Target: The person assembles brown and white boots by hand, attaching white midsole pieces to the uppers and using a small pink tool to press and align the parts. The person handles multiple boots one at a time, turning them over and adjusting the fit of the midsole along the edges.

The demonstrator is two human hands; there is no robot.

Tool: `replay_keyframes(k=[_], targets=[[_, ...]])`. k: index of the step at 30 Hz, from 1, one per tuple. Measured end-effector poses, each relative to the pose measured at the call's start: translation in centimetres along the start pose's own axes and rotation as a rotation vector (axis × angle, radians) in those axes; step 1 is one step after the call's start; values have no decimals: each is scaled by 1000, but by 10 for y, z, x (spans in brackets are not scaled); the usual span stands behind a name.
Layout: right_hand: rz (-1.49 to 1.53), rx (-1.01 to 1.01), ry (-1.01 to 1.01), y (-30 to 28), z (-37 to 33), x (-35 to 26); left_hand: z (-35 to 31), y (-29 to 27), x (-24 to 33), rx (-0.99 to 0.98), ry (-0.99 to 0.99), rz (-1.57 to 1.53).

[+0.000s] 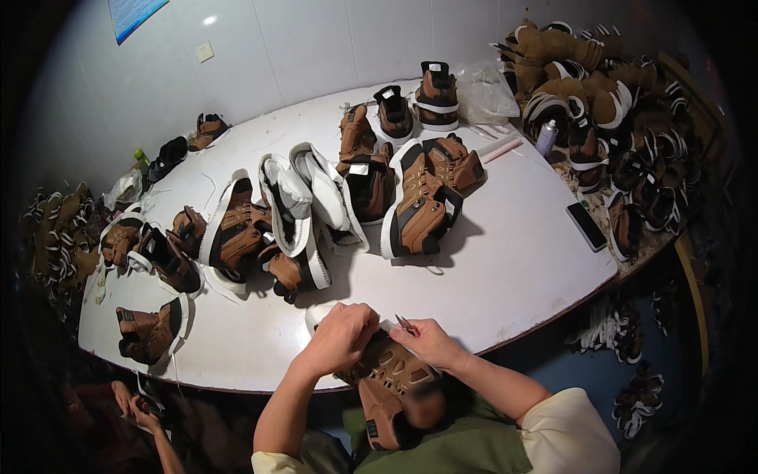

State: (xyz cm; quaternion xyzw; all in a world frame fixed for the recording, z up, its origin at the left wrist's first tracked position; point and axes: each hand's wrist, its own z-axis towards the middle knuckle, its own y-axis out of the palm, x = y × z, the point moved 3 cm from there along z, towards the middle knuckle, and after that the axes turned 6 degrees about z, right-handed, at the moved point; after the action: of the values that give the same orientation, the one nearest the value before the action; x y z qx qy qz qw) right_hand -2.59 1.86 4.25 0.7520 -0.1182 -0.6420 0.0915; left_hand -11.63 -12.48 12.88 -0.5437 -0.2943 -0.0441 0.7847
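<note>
A white counter [505, 268] carries scattered brown shoes with white soles; a heap of the same shoes [608, 103] fills its far right end, and a dark phone [587, 226] lies near the right edge. At the near edge, one brown shoe [387, 379] rests against the person's lap, directly under both hands. The left hand [341, 336] is closed over the shoe's upper, gripping it. The right hand [426, 341] touches the shoe just beside it, fingers pinched narrowly on a small metal tool [407, 323]. Another person's hands [134, 407] show at lower left.
</note>
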Motion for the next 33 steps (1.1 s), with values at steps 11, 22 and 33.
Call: replay_keyframes(k=[11,22,33], targets=[[-603,115,-491,10,-43,-51,6,6,-11,-83,-45,1],[-770,124,-510,10,-30,-21,4,11,-8,-33,6,207],[-948,308,-561,16,-27,-19,-1,20,-13,112,-72,115]])
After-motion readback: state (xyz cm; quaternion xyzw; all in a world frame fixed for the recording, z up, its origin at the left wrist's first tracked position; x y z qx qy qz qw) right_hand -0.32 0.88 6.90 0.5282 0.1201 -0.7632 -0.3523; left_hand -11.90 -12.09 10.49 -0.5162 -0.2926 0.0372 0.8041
